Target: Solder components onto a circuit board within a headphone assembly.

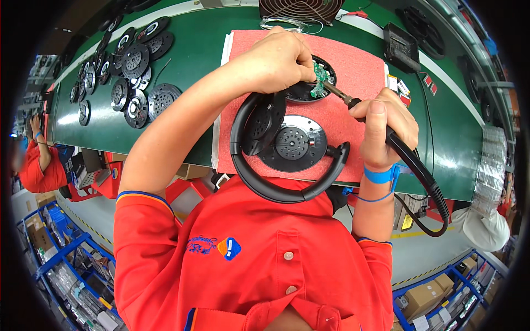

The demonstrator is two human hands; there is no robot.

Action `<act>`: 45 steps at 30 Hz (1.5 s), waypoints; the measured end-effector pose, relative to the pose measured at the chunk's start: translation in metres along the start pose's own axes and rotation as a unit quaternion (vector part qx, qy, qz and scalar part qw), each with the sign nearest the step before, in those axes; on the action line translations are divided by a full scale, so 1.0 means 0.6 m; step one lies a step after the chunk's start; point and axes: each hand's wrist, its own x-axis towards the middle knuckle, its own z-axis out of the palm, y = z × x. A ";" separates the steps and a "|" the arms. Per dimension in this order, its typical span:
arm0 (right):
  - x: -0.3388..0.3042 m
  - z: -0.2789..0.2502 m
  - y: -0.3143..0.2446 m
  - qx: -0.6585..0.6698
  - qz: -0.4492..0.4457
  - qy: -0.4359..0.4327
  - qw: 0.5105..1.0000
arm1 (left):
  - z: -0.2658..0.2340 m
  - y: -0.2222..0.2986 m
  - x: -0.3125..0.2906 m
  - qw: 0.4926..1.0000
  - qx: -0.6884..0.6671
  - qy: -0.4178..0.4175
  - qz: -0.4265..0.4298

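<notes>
My right hand (pixel 389 127) is wrapped round the black handle of a soldering iron (pixel 342 95). The iron's metal tip reaches a small green circuit board (pixel 320 79) in a round black earcup (pixel 307 95). From the other side my left hand (pixel 282 59) comes in with fingers pinched at the board's edge; thin wires show below them, but what the fingertips hold is hidden. Nearer to me lies a pair of black headphones, its curved headband (pixel 276 190) toward my body. A round black plate with a perforated centre (pixel 292 142) rests inside the band's curve.
A pink mat (pixel 353 49) covers part of the green bench (pixel 193 66). Several round black earcup parts (pixel 135 60) lie at the left. A black tray (pixel 401 47) stands at the back right, and a fan grille (pixel 301 10) at the back. The iron's cable (pixel 436 220) loops down at right.
</notes>
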 end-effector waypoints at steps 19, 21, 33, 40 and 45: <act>-0.001 0.000 0.001 0.000 -0.006 0.000 1.000 | -0.003 0.003 0.006 0.998 0.052 -0.032 -0.033; -0.001 -0.001 0.000 0.000 -0.002 0.006 1.000 | -0.004 0.004 0.007 0.998 0.047 -0.034 -0.029; -0.001 0.001 0.000 -0.007 0.007 0.003 1.000 | -0.002 0.003 0.003 0.997 0.028 -0.040 -0.055; -0.003 0.002 0.006 -0.029 0.016 0.003 0.999 | 0.008 0.018 -0.007 0.997 0.048 -0.004 -0.064; -0.002 0.001 0.005 -0.020 0.014 0.004 1.000 | 0.017 0.010 -0.007 0.996 0.057 0.041 -0.064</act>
